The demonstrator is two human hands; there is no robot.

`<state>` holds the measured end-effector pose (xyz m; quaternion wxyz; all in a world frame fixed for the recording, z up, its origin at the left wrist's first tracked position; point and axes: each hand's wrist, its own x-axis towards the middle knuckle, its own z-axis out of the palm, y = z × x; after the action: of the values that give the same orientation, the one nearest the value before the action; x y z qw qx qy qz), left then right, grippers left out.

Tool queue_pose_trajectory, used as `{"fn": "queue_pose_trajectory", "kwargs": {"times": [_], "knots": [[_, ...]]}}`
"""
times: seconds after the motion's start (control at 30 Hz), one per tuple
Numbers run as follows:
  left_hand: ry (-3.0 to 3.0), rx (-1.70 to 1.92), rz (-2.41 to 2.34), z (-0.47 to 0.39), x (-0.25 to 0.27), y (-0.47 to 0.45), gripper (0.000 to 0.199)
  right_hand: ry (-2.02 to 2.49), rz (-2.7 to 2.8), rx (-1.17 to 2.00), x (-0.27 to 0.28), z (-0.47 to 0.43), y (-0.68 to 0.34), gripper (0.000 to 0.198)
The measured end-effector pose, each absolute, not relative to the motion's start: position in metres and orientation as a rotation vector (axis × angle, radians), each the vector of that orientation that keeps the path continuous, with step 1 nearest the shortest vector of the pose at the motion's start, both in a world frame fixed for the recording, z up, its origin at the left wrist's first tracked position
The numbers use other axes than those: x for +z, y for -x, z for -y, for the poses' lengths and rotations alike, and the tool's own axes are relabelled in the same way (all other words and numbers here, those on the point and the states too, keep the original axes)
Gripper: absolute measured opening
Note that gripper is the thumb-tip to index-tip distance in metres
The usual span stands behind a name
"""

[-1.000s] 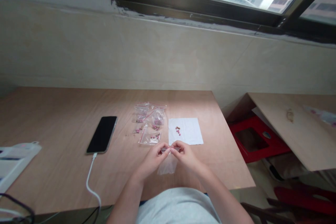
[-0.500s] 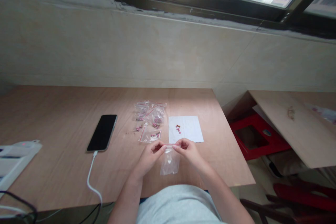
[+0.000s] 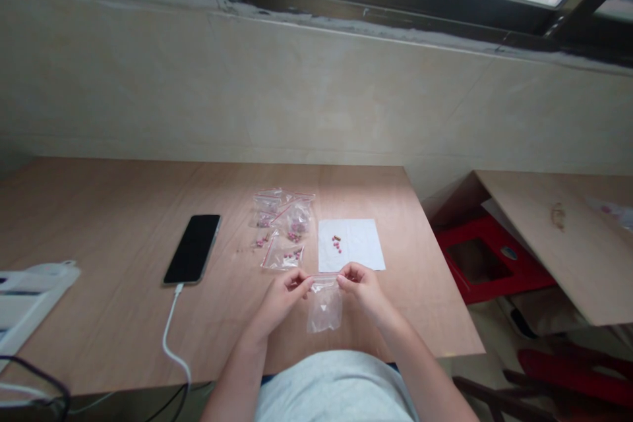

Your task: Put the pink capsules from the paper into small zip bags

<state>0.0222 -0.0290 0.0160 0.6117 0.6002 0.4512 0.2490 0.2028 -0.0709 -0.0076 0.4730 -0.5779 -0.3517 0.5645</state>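
A clear zip bag (image 3: 324,311) hangs by its top edge between my two hands, with nothing visible inside it. My left hand (image 3: 289,290) pinches the left corner of the bag's mouth. At the opposite corner, my right hand (image 3: 360,283) pinches the same edge between thumb and fingers. Just beyond them lies a white paper sheet (image 3: 363,244) bearing several small pink pills (image 3: 337,246) and a brownish capsule (image 3: 337,238). Left of the paper, several red-edged zip bags (image 3: 283,252) with small pink pieces inside lie in a loose pile.
A black phone (image 3: 192,249) on a white charging cable (image 3: 171,336) lies left on the wooden table (image 3: 119,224). A white power strip (image 3: 37,297) sits at the far left. Right of the table edge are a red box (image 3: 487,260) and another wooden surface (image 3: 539,224).
My hands have moved slightly apart, stretching the bag's mouth wider. The right hand shifted a little to the right, and the bag with it.
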Motion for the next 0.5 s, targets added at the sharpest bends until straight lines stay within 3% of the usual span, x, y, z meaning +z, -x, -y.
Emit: {"fn": "queue_pose_trajectory", "kwargs": {"times": [0.17,0.3,0.5], "knots": [[-1.429,0.506,-0.979,0.023,0.021,-0.023,0.022,1.397,0.801,1.287,-0.01,0.067,-0.217,0.026],[-1.442,0.665,-1.149,0.011,0.01,-0.011,0.024,1.504,0.552,0.961,-0.017,0.05,-0.261,0.031],[-1.414,0.83,-1.446,-0.007,-0.024,0.025,0.033,1.635,0.308,0.746,-0.034,-0.012,-0.331,0.016]]}}
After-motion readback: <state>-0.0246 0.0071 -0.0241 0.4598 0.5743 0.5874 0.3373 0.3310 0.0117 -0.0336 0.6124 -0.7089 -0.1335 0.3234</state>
